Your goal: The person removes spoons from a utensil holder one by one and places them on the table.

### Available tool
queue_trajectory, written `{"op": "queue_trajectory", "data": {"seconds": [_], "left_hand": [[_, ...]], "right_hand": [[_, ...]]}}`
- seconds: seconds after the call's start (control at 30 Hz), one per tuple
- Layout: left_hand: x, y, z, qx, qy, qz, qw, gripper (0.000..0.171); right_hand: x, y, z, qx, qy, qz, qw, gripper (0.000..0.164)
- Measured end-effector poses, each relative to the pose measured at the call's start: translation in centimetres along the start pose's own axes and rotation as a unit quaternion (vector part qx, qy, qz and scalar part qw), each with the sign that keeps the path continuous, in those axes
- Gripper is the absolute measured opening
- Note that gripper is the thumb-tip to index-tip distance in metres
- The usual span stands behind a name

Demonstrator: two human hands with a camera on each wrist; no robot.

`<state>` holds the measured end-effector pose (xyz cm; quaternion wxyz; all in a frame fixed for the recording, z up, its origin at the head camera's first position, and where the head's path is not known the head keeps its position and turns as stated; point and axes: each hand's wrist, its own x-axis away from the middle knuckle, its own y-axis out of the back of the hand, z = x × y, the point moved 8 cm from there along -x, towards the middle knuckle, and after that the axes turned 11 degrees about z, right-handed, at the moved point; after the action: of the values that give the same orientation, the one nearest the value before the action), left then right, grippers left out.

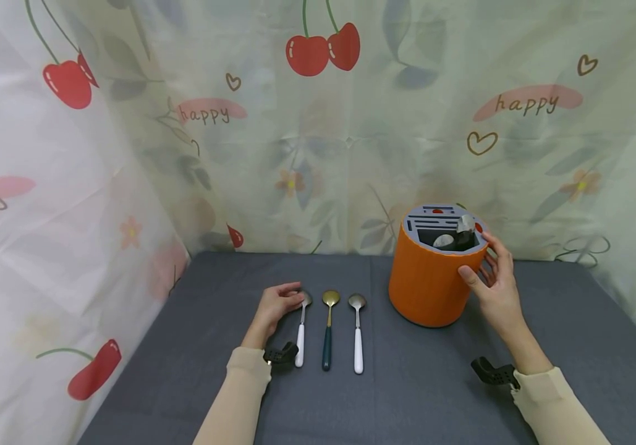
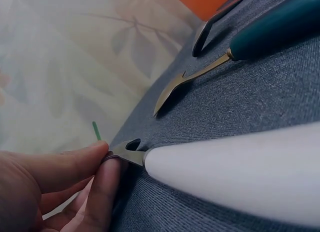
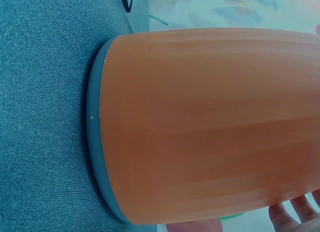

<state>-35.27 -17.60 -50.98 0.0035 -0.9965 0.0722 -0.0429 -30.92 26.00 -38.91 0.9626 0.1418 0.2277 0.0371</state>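
Note:
My left hand (image 1: 275, 307) is at the leftmost of three spoons lying side by side, a white-handled spoon (image 1: 300, 346). In the left wrist view, thumb and index finger pinch that spoon by its metal neck near the bowl. Beside it lie a gold spoon (image 1: 326, 346) with a dark green handle and another white-handled spoon (image 1: 358, 352), bowls facing away from me. My right hand (image 1: 498, 296) grips an upright orange knife holder (image 1: 426, 284) by its upper right side, thumb in front. In the right wrist view, its orange wall (image 3: 210, 127) fills most of the picture.
The holder's grey slotted top (image 1: 434, 217) has a larger opening with black and silvery items in it. A dark grey cloth (image 1: 407, 383) covers the table. Behind and to the left hangs a patterned curtain (image 1: 351, 167) that meets the table's back edge.

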Motion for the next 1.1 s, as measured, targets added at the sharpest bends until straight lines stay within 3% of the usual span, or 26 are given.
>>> {"op": "queue_trajectory", "data": {"seconds": [0.4,1.1], "left_hand": [[0.12,0.19,-0.07,-0.032,0.020,-0.008,0.9992,0.033],[0.08,-0.12,-0.35,-0.076,0.027,-0.018,0.9966,0.030]], "right_hand": [[-0.24,0.08,-0.06,0.003,-0.009,0.002,1.000,0.075],[-0.36,0.19,-0.03,0.005,-0.017,0.002,1.000,0.075]]}}
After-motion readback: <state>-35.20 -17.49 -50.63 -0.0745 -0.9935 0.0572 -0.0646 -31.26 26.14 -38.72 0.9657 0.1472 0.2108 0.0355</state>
